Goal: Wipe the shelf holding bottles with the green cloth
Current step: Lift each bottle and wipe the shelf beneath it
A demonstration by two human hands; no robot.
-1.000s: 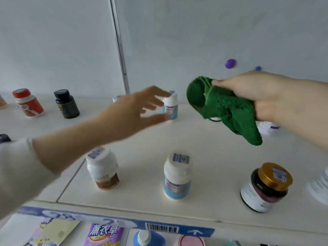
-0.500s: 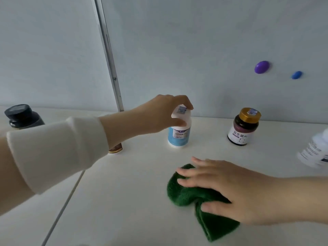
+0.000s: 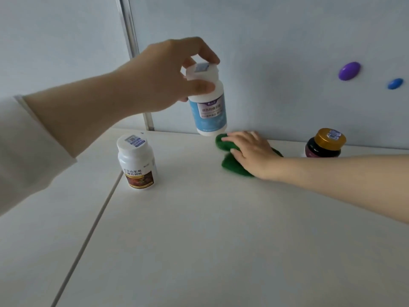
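Green terry cloth (image 3: 232, 168) lies pressed on the white shelf (image 3: 221, 229) under the flat right hand (image 3: 254, 156), below the left hand (image 3: 166, 78), which grips a white blue-labelled plastic bottle (image 3: 209, 109) by its cap. Standing a moment ago, that bottle now hangs lifted, freeing its spot for wiping.
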